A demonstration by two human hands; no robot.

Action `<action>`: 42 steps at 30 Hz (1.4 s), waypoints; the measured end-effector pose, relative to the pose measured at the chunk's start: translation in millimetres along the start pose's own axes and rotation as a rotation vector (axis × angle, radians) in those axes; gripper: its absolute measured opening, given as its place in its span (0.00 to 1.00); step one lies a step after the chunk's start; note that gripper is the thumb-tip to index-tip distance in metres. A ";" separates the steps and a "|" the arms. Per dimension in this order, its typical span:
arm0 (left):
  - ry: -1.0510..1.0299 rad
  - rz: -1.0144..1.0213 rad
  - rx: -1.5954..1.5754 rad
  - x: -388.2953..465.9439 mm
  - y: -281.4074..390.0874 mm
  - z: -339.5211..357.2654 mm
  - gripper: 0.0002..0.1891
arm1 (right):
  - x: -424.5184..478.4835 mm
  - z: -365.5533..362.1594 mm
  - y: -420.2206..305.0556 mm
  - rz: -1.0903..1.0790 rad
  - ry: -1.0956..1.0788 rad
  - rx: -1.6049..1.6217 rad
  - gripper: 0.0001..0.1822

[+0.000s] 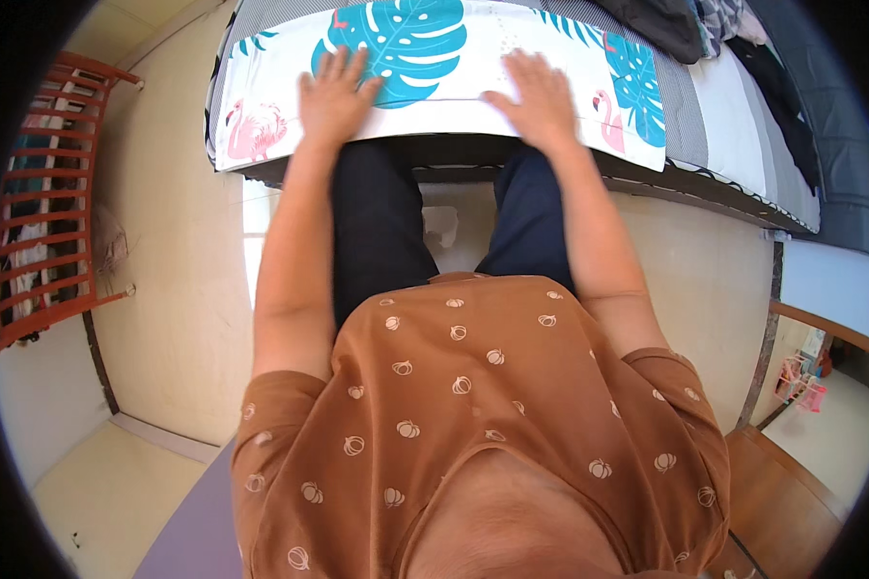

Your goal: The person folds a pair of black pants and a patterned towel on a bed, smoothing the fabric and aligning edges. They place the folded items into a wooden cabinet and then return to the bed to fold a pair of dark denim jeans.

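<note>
A white cloth printed with teal leaves and pink flamingos (420, 116) lies as a long, flat band along the near edge of a striped mattress (684, 108). My left hand (338, 98) rests palm down on it, fingers spread, over the edge of the big teal leaf. To the right, my right hand (536, 98) is also palm down on the cloth, between the big leaf and the right flamingo, its fingers spread and slightly blurred. Neither hand grips anything. A fold or seam runs across the cloth between the hands.
Dark and checked clothes (655, 25) lie on the bed at the upper right, near a dark padded headboard (847, 145). A red slatted rack (47, 195) holding items stands at the far left. A brown wooden surface (782, 492) is at the lower right.
</note>
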State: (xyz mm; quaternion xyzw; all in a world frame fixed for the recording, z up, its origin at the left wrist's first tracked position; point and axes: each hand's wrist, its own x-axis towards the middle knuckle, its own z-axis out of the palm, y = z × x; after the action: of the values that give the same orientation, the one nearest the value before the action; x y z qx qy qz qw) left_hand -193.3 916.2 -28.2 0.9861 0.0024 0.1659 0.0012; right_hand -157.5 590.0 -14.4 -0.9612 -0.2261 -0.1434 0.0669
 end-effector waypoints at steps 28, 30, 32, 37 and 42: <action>0.758 -1.139 -1.367 -103.0 -106.3 -40.6 0.19 | 33.5 -8.4 -256.2 -0.536 0.199 0.447 0.18; 0.747 -1.213 -1.608 -108.4 -110.1 -42.2 0.18 | 41.0 2.7 -263.4 -0.505 0.159 0.448 0.16; 0.723 -1.237 -1.842 -111.7 -113.9 -44.5 0.17 | 46.5 11.8 -261.6 -0.469 0.153 0.513 0.12; 0.606 -1.167 -1.939 -116.1 -125.3 -26.7 0.17 | 56.7 11.9 -260.9 -0.359 -0.002 0.558 0.08; 0.608 -1.197 -1.902 -113.5 -126.7 -25.7 0.18 | 51.1 7.1 -270.9 -0.390 0.055 0.605 0.10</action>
State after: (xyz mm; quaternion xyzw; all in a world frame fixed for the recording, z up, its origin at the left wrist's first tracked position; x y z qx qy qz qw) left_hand -309.5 1042.4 -41.4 0.3486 0.3423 0.3034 0.8181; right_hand -234.9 853.4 11.7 -0.8325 -0.4355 -0.1058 0.3256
